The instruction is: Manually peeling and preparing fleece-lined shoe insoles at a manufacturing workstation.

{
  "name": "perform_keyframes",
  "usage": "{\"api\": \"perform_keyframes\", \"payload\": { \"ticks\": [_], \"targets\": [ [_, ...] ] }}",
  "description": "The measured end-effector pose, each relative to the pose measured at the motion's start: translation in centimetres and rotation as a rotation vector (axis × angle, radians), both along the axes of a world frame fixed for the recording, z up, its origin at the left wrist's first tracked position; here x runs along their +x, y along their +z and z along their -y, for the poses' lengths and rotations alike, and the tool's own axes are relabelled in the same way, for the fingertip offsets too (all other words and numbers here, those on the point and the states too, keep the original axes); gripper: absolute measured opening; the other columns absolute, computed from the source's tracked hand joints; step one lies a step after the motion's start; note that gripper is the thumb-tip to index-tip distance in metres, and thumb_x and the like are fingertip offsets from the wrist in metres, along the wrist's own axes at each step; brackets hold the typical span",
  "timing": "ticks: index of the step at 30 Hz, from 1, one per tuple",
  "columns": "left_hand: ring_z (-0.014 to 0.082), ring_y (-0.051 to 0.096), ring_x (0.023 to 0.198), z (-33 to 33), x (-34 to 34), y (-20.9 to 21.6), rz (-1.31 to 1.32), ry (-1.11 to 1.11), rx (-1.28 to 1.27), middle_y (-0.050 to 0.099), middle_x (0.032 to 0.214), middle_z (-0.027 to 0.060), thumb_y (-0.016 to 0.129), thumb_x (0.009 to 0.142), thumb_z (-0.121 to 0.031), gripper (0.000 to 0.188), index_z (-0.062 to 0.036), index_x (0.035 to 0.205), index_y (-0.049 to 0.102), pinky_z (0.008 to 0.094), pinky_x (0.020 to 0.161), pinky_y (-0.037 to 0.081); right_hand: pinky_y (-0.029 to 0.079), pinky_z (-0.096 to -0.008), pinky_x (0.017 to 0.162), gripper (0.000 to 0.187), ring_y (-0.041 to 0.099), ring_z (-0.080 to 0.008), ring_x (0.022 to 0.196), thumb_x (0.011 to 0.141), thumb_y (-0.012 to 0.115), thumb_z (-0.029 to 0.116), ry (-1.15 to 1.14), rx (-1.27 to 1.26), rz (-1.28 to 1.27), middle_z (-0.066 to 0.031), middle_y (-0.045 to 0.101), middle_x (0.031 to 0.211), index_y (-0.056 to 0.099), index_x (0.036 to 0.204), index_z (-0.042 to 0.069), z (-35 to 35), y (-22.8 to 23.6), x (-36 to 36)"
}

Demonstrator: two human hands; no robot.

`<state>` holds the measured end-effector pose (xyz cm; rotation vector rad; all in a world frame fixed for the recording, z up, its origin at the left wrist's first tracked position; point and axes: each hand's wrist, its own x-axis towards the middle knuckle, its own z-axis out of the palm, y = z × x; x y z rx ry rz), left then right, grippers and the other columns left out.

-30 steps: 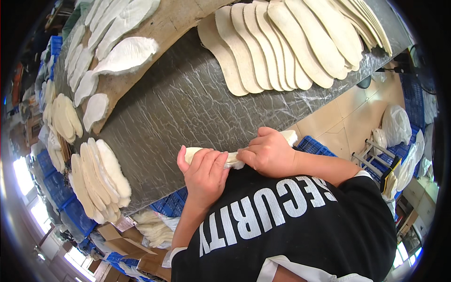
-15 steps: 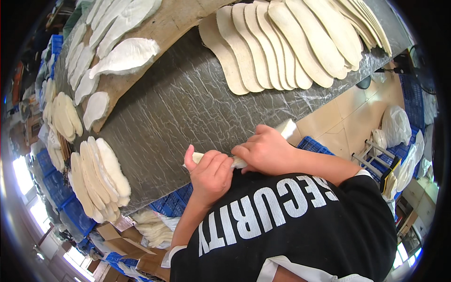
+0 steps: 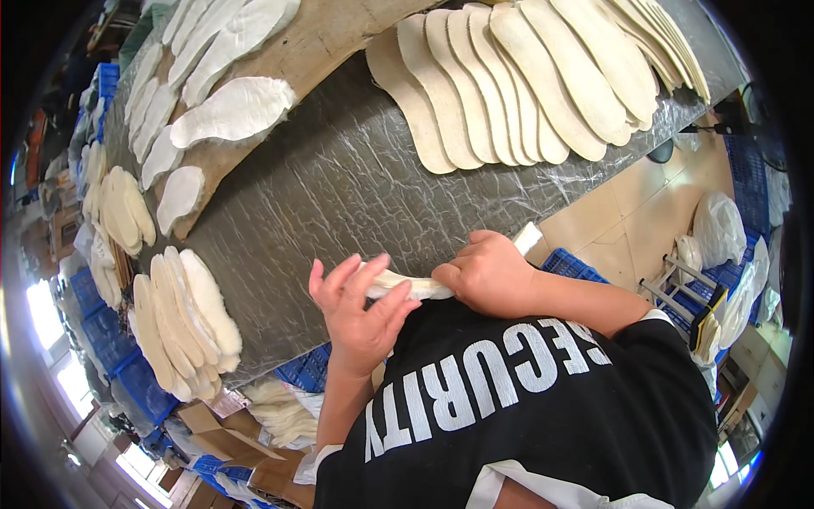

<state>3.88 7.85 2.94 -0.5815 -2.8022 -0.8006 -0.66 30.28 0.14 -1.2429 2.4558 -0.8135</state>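
A cream, fleecy-edged insole is held edge-on at the near edge of the table, close to my body. My right hand wraps round it, thumb along the top. Past that hand a flat white end sticks out; whether it belongs to the same insole I cannot tell. My left hand has its fingers spread behind and around the insole's left end, without a closed grip; the palm side is partly hidden.
Cream insoles lie fanned in an overlapping row at the far right. White fleece insoles rest on a brown board at far left. A stack of fluffy insoles sits at the left edge. The dark table has a crinkled plastic cover.
My left hand has loosened from its pinch on the insole, spreading its fingers and shifting slightly left. More of the insole shows between the hands. My right hand keeps its hold.
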Motion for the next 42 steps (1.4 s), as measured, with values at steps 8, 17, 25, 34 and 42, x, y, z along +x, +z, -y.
{"api": "perform_keyframes", "payload": {
  "ticks": [8,17,25,34,42],
  "targets": [
    [0.0216,0.048,0.111,0.4,1.7,-2.0,-0.248,-0.077,-0.15,0.063,0.112,-0.0047,0.076,0.071,-0.018,0.023,-0.0249,0.093,0.073,0.0532,0.107,0.025,0.046,-0.0367,0.062,0.025,0.061,-0.0251,0.057,0.06,0.073,0.014,-0.078,-0.082,0.139,-0.0061,0.059,0.057,0.065,0.084,0.01,-0.1,-0.5,0.4],
    [0.018,0.052,0.101,0.2,1.6,-3.1,-0.307,-0.04,-0.083,0.064,0.103,-0.0059,0.068,0.079,-0.019,0.014,-0.0212,0.092,0.072,0.0503,0.104,0.029,0.049,-0.0428,0.061,0.012,0.062,-0.0333,0.057,0.067,0.069,0.017,-0.12,-0.149,0.198,-0.0137,0.061,0.058,0.061,0.072,0.009,0.0,-0.1,0.4],
    [0.0269,0.056,0.095,0.5,0.8,-0.2,-0.2,0.152,0.145,0.064,0.098,0.001,0.075,0.075,-0.019,0.016,-0.0122,0.087,0.066,0.0502,0.101,0.033,0.047,-0.0422,0.061,0.01,0.06,-0.0313,0.055,0.067,0.067,0.015,-0.106,-0.197,0.181,-0.0109,0.06,0.057,0.061,0.073,0.01,-0.3,-0.1,0.1],
    [0.0205,0.058,0.097,-0.2,-1.3,1.6,0.069,-0.117,-0.07,0.062,0.09,-0.0014,0.074,0.066,-0.012,0.023,-0.0131,0.089,0.068,0.0546,0.106,0.027,0.044,-0.0385,0.061,0.01,0.06,-0.0263,0.056,0.067,0.065,0.014,-0.049,-0.175,0.162,-0.0047,0.06,0.058,0.061,0.075,0.01,-0.4,0.2,0.0],
    [0.0212,0.061,0.082,-0.6,-1.2,-0.1,0.101,-0.188,-0.009,0.061,0.081,0.0014,0.066,0.075,-0.009,0.011,-0.009,0.081,0.057,0.0528,0.105,0.029,0.042,-0.0368,0.061,0.027,0.06,-0.0246,0.058,0.061,0.071,0.011,0.037,-0.196,0.164,-0.0029,0.061,0.062,0.065,0.087,0.01,-0.7,-0.1,-0.3]
  ]
}}
